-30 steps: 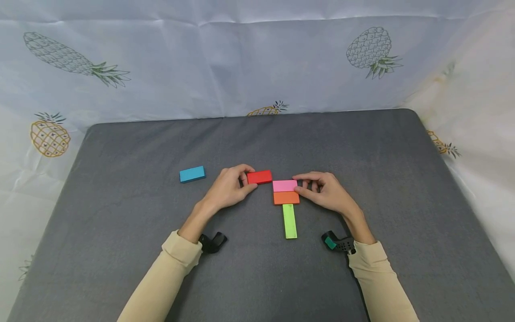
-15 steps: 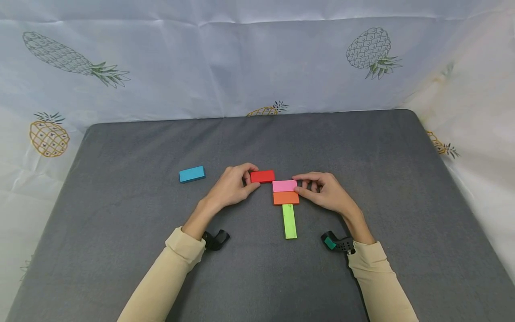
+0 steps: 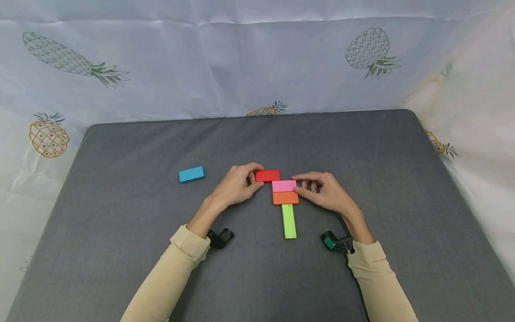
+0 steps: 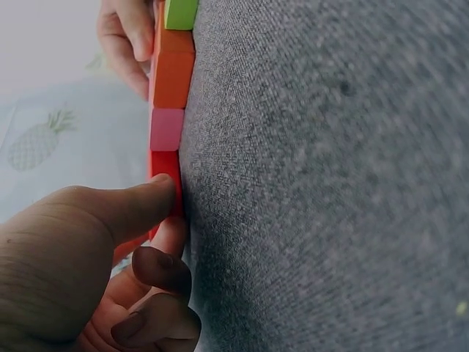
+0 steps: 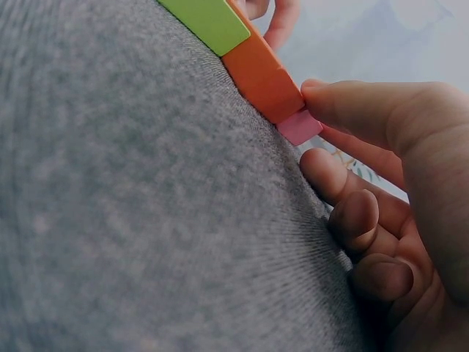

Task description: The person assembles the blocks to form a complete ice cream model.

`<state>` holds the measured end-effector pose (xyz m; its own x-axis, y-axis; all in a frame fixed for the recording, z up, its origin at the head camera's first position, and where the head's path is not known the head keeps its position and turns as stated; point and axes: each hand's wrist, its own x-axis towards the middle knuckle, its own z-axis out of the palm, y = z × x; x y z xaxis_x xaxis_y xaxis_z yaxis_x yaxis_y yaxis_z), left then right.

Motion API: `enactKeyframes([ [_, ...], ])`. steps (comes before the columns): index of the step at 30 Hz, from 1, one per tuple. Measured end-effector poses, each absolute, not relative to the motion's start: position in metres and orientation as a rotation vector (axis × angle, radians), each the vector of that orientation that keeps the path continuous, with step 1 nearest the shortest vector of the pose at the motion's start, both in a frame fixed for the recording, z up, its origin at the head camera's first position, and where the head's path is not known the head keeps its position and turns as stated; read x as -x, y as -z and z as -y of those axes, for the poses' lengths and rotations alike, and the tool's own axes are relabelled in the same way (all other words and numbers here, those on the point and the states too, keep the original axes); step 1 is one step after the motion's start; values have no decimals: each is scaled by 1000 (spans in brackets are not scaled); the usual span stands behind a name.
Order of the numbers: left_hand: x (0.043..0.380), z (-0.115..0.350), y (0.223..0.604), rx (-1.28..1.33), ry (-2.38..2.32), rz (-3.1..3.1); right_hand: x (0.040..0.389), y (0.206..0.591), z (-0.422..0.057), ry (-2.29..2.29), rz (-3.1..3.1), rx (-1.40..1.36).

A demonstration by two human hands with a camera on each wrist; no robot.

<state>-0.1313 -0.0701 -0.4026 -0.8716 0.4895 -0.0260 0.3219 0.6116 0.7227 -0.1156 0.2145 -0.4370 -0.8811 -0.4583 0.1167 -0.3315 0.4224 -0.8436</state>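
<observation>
My left hand (image 3: 238, 184) pinches the left end of a red block (image 3: 268, 176) between thumb and forefinger. The red block lies just behind a pink block (image 3: 284, 186), overlapping only part of its length. At the pink block's right end, my right hand (image 3: 325, 191) holds its corners with thumb and forefinger, the other fingers curled in. An orange block (image 3: 285, 198) lies flush along the front of the pink one. From the orange block's middle a lime-green block (image 3: 289, 222) points toward me, forming a stem. In the left wrist view, my thumb (image 4: 157, 196) presses the red block's near side.
A blue block (image 3: 192, 174) lies by itself left of my left hand. All the blocks are on a table with a dark grey cloth (image 3: 257, 277). Pineapple-printed white sheeting (image 3: 225, 58) hangs behind the table and along its sides. Each wrist wears a black camera mount (image 3: 220, 239).
My left hand has slid the red block to the right, so it now reaches behind the pink block's left part. My right hand and the other blocks have stayed in place.
</observation>
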Motion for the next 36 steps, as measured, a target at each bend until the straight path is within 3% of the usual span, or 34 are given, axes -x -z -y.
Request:
enactKeyframes([
  [36,132,83,405,-668,-1214,-2573,115,437,-215,1477,-2528,700],
])
